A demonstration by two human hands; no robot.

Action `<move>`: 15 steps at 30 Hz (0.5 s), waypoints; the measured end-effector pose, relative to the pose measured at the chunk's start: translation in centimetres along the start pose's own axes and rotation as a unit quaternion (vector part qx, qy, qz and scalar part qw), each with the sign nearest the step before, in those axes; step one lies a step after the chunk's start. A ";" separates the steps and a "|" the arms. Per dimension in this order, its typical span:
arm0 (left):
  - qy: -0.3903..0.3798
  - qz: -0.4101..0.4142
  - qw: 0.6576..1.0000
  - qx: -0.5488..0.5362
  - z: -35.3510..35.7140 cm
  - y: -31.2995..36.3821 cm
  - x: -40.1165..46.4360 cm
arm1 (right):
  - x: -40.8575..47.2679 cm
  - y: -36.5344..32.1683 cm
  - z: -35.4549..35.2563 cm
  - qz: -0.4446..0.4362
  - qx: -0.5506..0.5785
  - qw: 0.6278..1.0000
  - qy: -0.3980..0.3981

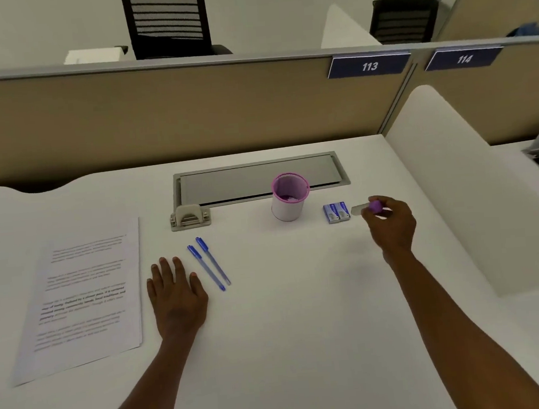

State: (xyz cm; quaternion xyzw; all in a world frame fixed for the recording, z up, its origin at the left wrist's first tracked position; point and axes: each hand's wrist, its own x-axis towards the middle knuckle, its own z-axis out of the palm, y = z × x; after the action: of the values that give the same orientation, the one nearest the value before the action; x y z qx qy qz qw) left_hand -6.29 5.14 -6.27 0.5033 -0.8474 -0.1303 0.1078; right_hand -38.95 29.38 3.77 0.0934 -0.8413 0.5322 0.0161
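Left hand (175, 295) between paper (85, 299) edge and pens (213, 261)

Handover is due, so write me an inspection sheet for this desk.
Surface: white desk, no marks seen.
Job's things: purple-ended white stick, held just right of two blue boxes; purple-rimmed cup stands upright to their left.
Clutter: two blue pens lie side by side; printed sheets at the left; hole punch behind the pens.
Hands: left hand rests flat on the desk between sheets and pens; right hand pinches the stick.
Cables: nothing seen; grey hatch set in the desk behind the cup.
Surroundings: beige partition with signs 113 and 114; black chairs beyond.
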 end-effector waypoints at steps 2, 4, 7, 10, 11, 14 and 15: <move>-0.005 -0.002 1.000 -0.003 0.1 0.0 0.0 | 2.0 0.4 -0.2 -0.013 -0.039 0.999 -0.004; -0.007 -0.003 1.000 -0.003 0.1 0.0 0.0 | 3.1 0.8 0.1 -0.021 -0.075 0.997 -0.015; -0.010 -0.005 1.000 -0.001 0.0 0.0 0.0 | 3.8 1.3 1.1 -0.021 -0.095 0.995 -0.019; -0.008 -0.007 1.000 -0.003 0.0 0.1 0.2 | 4.1 1.9 2.0 -0.022 -0.105 0.994 -0.022; -0.007 -0.009 1.000 -0.004 0.1 0.0 0.2 | 4.2 2.1 2.3 -0.029 -0.113 0.993 -0.027; -0.008 -0.011 1.000 -0.007 0.3 0.0 0.2 | 4.2 2.5 2.7 -0.048 -0.111 0.992 -0.041; -0.007 -0.012 1.000 -0.007 0.3 -0.1 0.2 | 4.3 2.5 2.8 -0.055 -0.111 0.991 -0.045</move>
State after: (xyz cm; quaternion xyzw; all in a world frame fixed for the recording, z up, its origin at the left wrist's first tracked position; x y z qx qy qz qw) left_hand -6.39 5.00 -6.53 0.5112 -0.8414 -0.1413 0.1037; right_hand -43.41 27.29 0.81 0.1610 -0.8884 0.4295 0.0182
